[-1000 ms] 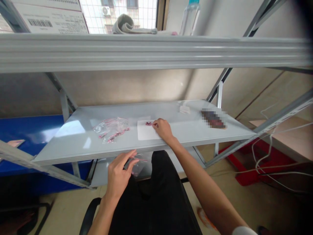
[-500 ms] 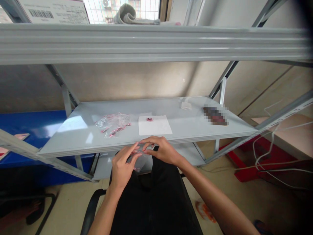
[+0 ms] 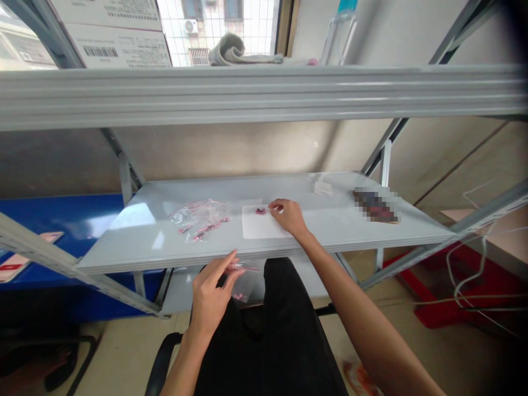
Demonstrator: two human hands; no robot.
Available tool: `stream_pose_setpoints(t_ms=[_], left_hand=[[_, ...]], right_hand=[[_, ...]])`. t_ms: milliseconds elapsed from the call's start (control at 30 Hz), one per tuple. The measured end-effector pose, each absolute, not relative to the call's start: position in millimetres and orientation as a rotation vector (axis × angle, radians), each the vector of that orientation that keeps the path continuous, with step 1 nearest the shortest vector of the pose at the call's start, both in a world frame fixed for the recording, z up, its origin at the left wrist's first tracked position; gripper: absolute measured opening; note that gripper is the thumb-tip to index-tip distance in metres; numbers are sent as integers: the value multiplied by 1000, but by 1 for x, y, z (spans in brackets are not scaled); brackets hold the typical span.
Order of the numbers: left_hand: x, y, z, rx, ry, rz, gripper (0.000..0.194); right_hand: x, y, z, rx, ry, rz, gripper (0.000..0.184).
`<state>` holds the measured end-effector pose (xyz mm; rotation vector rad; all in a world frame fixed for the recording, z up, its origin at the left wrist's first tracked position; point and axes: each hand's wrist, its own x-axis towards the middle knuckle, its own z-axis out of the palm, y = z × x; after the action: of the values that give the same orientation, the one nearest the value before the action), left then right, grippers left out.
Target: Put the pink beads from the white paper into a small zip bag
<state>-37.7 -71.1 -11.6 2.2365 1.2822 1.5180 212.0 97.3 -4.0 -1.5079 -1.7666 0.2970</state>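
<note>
My left hand [image 3: 212, 291] pinches a small clear zip bag [image 3: 246, 286] by its reddish top edge, in front of the shelf and over my lap. Small pink pieces lie at the bottom of that bag. Over the white sheet [image 3: 264, 228] on the shelf is my right hand [image 3: 287, 215], its fingers curved and slightly apart, nothing visible in them. Its fingertips are just right of a small cluster of pink and dark pieces [image 3: 260, 211] on the sheet. Left of the sheet lies a heap of clear bags [image 3: 202, 217], some with pink pieces inside.
The grey shelf [image 3: 136, 231] carries a small white item [image 3: 323, 188] at the back and a blurred-out flat object [image 3: 376, 205] at the right. An upper shelf beam [image 3: 264, 96] crosses above. Cables [image 3: 470, 275] hang at the right.
My right hand has let go of the small bag and moved forward to the pink cluster on the sheet. My left hand keeps the bag. The camera view has tilted up slightly.
</note>
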Motion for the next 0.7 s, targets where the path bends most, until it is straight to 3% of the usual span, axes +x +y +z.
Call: stream_pose_setpoints(t_ms=[467,700], left_hand=[[-43,-69,-10,2203,1355,1538,39],[-44,-68,-10,2161,1341,1547,39]], right_hand=[[209,106,-18,-1605,-1843,245,10],[199,56,4,-1254,-1908,427,9]])
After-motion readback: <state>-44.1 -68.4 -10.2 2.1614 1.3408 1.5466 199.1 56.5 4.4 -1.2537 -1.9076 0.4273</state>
